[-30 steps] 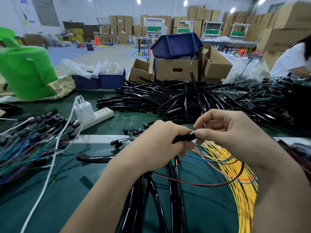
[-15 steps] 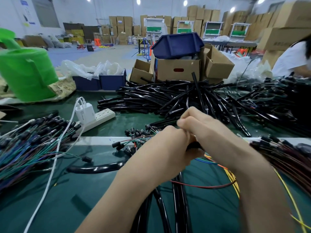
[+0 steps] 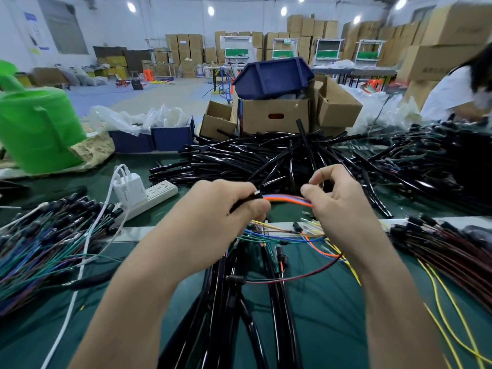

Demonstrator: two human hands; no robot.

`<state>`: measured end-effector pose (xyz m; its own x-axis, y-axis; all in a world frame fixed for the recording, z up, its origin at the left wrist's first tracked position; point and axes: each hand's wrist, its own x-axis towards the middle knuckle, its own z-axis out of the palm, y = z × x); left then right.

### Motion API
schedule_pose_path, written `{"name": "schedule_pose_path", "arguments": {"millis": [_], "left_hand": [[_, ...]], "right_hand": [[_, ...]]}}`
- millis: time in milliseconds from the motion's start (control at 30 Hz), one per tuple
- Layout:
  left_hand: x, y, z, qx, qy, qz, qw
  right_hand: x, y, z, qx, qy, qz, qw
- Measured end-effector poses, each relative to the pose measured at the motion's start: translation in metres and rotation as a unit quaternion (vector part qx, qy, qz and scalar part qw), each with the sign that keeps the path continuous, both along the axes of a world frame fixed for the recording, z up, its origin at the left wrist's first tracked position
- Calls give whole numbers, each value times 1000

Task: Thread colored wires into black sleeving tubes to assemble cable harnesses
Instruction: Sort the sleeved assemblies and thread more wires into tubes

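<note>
Item 1. Thin glossy black sleeving tube (image 3: pixel 247 200): only a short length shows, held roughly level above the dark green bench mat (image 3: pixel 319 310), open end towards the person's right. The rest is hidden in the fist. Left hand (image 3: pixel 218 211) is clenched round it, fingers curled over the top.

Item 2. Small bunch of thin coloured wires (image 3: pixel 286 198), orange uppermost with blue and red beside it: spans the gap in a shallow arc from the tube mouth to the right hand (image 3: pixel 340 203), whose curled fingers and thumb pinch it. How far the wires sit inside the tube cannot be told. Slack loops of orange, blue and dark red wire hang below the right hand, down to the mat.

Item 3. Bundle of long black sleeved cables (image 3: pixel 226 315): on the mat beneath both forearms, running towards the viewer.

Item 4. Loose heap of cut black tubes (image 3: pixel 266 158): on the bench beyond the hands, in front of a brown cardboard box (image 3: pixel 274 119) topped by a dark blue plastic bin (image 3: pixel 271 78).

Item 5. Mass of multi-coloured wires with black end plugs (image 3: pixel 40 235): left of the hands. Dark red wires with black plugs (image 3: pixel 452 251): right, with loose yellow wires (image 3: pixel 450 310) just beside them.

Item 6. White power strip (image 3: pixel 159 193) with a white charger (image 3: pixel 130 185) plugged in; bright green plastic watering can (image 3: pixel 37 129) at far left
</note>
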<state>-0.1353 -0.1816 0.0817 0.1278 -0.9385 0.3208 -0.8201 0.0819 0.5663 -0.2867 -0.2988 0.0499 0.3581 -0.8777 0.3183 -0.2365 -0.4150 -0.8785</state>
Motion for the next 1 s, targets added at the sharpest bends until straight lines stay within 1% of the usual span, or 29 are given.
{"name": "schedule_pose_path", "arguments": {"millis": [100,167,267,367,433,500,567,633,700,767,833,900,1000], "left_hand": [[-11,-1,0,31,-49,5,998],[-21,-4,1,43,-66,12,997],[-31,-5,0,52,-86,9,995],[-30,-6,1,41,-75,11,996],[-28,-6,2,22,-62,8,998],[-28,-5,3,-6,-59,5,998],[-23,-2,6,-61,-47,6,997],[-16,4,13,-121,-19,10,992],[-10,10,20,-153,-15,14,988],[-9,15,23,-155,-24,12,987],[-12,17,22,-138,-14,6,990],[-16,18,22,-113,0,4,994],[-16,19,23,-88,-7,5,996]], "right_hand": [[3,4,1,-38,-7,85,996],[7,8,4,-54,-17,136,989],[14,14,8,-41,-14,168,985],[21,19,7,-26,-11,148,989],[26,22,4,-25,-31,123,992],[30,23,2,-41,-72,86,993],[31,22,1,-56,-127,44,989],[31,21,0,-41,-208,38,977],[33,22,-1,-23,-268,55,962],[38,24,-2,-20,-294,63,954],[41,24,-6,-9,-306,64,950],[41,21,-9,11,-309,61,949],[37,18,-5,30,-305,77,949]]}}
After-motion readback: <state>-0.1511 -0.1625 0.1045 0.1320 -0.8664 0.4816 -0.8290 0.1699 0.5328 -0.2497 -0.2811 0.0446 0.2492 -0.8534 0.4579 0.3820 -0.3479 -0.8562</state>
